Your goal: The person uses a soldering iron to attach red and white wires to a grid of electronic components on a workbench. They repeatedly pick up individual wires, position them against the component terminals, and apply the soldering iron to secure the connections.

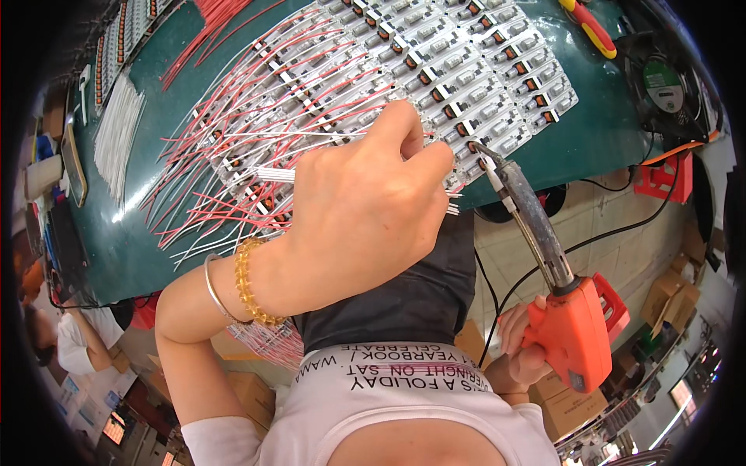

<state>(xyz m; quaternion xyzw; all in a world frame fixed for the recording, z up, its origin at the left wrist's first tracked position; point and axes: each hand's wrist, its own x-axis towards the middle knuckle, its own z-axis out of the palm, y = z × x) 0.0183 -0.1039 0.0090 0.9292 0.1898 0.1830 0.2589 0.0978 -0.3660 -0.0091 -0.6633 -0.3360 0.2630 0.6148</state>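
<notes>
My left hand (373,206) is closed around a small bundle of white wires (273,174), its thumb and forefinger pinched over a panel of small circuit boards (497,70). What the fingertips pinch is hidden. Red and white wires (233,116) trail from the boards on the left of the panel; those farther right carry no wires. In my right hand (519,346) is a red soldering gun (567,334). Its long metal barrel points up and left, and the tip is at the boards near the panel's front edge, just right of my left fingers.
On the green table (124,256) lie loose white wires (116,140), red wires (210,35) and a red-and-yellow-handled tool (594,31). A black fan (664,85) stands at the right edge. Black cables hang below it. Another person (81,342) is at the lower left.
</notes>
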